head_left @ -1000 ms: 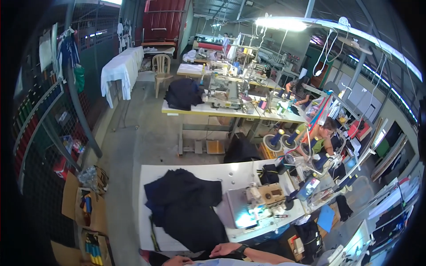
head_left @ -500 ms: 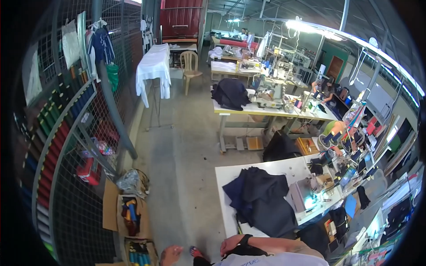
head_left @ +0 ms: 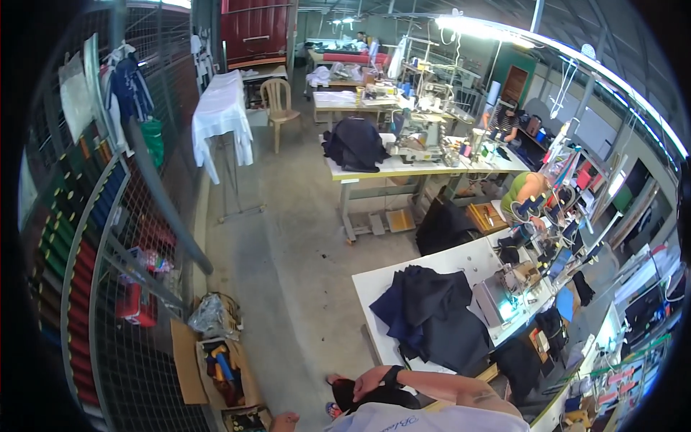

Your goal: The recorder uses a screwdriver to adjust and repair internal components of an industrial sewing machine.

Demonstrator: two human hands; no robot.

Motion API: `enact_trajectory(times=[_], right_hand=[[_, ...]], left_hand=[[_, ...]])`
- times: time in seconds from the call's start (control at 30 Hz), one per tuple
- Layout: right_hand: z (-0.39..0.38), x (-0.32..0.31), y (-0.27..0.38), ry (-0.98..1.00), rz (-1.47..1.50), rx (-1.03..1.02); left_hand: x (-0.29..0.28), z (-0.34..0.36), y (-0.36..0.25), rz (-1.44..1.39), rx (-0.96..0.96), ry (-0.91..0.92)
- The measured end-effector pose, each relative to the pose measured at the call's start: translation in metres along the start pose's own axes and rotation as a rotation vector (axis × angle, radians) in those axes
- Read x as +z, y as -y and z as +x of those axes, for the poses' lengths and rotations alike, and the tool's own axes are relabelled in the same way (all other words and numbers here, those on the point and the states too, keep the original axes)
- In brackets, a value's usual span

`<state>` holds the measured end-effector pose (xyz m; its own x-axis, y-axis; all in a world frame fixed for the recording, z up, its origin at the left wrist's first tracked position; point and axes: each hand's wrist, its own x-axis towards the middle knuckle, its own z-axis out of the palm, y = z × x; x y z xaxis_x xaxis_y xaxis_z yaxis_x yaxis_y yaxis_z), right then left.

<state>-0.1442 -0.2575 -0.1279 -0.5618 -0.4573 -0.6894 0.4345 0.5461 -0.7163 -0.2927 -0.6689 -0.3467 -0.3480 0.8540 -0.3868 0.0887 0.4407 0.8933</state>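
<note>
At the bottom edge, my left hand [head_left: 286,421] is mostly out of view, with only a small part showing. My right hand [head_left: 368,383], a dark band on the wrist, has curled fingers over black cloth [head_left: 389,398] at my body; whether they grip anything is unclear. A white garment on me with blue lettering [head_left: 425,421] fills the lower middle. Just beyond my right hand, a pile of black and navy fabric [head_left: 446,331] lies on a white sewing table [head_left: 367,291], beside a machine [head_left: 493,299] with a lit lamp.
A wire cage [head_left: 137,309] with thread cones and open cardboard boxes [head_left: 188,360] line my left. A draped white rack [head_left: 219,108], plastic chair [head_left: 277,108] and further sewing tables [head_left: 360,169] stand ahead. Concrete floor [head_left: 288,237] runs between. Two co-workers [head_left: 525,189] sit at machines on the right.
The view has turned left since a second ago, moving the tables rightward and showing more cage and aisle. My left hand has slipped mostly out of the bottom edge.
</note>
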Motion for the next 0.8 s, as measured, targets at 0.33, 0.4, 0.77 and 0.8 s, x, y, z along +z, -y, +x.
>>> enact_trajectory(times=[0.33, 0.4, 0.77, 0.8], right_hand=[[0.019, -0.144, -0.015, -0.365, 0.095, -0.015], [0.029, -0.21, -0.006, -0.33, 0.126, 0.051], [0.023, -0.383, -0.039, -0.445, 0.544, 0.076], [0.027, -0.394, -0.046, -0.517, 0.5, 0.163]], left_hand=[[-0.141, 0.242, -0.244, 0.485, -0.05, 0.021], [-0.179, 0.288, -0.264, 0.516, -0.035, 0.011], [-0.365, 0.415, -0.13, -0.279, -0.212, -0.494], [-0.37, 0.416, -0.118, -0.249, -0.259, -0.513]])
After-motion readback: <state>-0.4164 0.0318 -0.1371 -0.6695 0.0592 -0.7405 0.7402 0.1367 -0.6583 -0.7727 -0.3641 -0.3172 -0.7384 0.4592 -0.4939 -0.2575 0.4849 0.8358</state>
